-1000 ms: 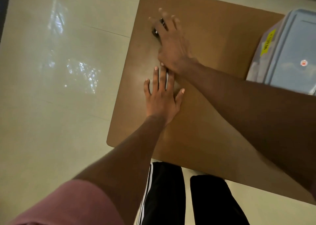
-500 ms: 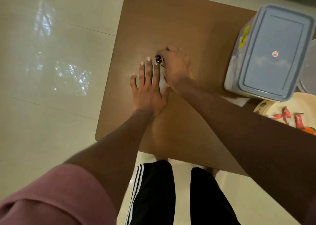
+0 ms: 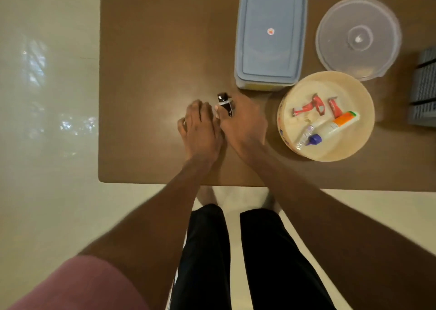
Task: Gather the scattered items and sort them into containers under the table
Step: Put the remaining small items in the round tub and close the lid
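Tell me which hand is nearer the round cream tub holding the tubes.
Right. The right hand, gripping a small dark bottle, lies on the table just left of the round cream tub. The left hand rests further left, beyond the right one.

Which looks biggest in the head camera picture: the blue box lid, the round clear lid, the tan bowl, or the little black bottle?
1. Blue box lid, largest.
2. Tan bowl and round clear lid: too alike to rank.
3. Little black bottle, pinched by the right hand, smallest.

Brown table (image 3: 146, 50), blue lid (image 3: 271, 33), cream bowl (image 3: 363, 142), black bottle (image 3: 225, 103)
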{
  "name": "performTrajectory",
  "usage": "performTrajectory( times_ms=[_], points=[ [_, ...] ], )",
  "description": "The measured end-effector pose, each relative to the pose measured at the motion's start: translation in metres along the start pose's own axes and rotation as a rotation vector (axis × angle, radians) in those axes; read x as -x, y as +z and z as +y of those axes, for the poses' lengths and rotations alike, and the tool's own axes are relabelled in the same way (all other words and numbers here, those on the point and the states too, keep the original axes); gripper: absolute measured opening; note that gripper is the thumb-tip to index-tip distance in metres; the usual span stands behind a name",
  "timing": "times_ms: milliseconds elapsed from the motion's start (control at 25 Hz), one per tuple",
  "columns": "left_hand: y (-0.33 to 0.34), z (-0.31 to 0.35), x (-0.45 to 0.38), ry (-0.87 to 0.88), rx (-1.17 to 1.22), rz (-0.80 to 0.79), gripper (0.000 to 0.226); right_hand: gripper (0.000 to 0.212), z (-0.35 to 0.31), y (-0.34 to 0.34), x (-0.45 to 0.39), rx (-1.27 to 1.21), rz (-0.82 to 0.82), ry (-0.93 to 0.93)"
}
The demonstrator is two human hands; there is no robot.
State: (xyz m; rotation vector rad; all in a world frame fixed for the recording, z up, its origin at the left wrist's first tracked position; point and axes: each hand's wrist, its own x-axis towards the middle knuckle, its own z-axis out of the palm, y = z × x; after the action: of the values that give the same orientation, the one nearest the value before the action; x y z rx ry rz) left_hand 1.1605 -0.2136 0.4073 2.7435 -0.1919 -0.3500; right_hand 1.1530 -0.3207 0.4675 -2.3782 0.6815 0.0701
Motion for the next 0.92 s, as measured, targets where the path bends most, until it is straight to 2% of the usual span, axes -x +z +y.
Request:
performTrajectory(
  times_ms=[120, 280, 360, 440, 520, 640, 720, 800, 920],
  points=[
    [0.022, 0.073, 0.039, 0.093, 0.125, -0.063, 0.038, 0.037, 0.059, -0.049, 0.027, -0.113, 0.215, 0.097],
    [0.041, 0.144, 0.046, 0.009, 0.214, -0.195, 0.041, 0.042, 0.137, -0.102, 0.022, -0.11, 0.469, 0.372],
    [0.052, 0.165, 0.045, -0.063, 0.15, -0.266, 0.045, 0.048, 0.169, -0.119, 0.018, -0.077, 0.454, 0.498],
    [0.058, 0.176, 0.046, -0.129, 0.135, -0.288, 0.048, 0.05, 0.193, -0.13, 0.018, -0.017, 0.37, 0.579],
    [0.061, 0.177, 0.048, -0.173, 0.152, -0.297, 0.048, 0.048, 0.209, -0.13, 0.021, 0.052, 0.271, 0.587],
    [0.063, 0.168, 0.053, -0.199, 0.108, -0.313, 0.046, 0.045, 0.212, -0.123, 0.026, 0.118, 0.175, 0.505],
    [0.06, 0.161, 0.057, -0.199, 0.102, -0.286, 0.04, 0.04, 0.209, -0.122, 0.029, 0.145, 0.158, 0.457],
    [0.049, 0.157, 0.061, -0.166, 0.089, -0.18, 0.039, 0.03, 0.205, -0.129, 0.027, 0.117, 0.235, 0.433],
    [0.03, 0.157, 0.053, 0.157, -0.121, 0.04, 0.041, 0.018, 0.204, -0.148, 0.001, -0.059, 0.466, 0.481]
  ],
)
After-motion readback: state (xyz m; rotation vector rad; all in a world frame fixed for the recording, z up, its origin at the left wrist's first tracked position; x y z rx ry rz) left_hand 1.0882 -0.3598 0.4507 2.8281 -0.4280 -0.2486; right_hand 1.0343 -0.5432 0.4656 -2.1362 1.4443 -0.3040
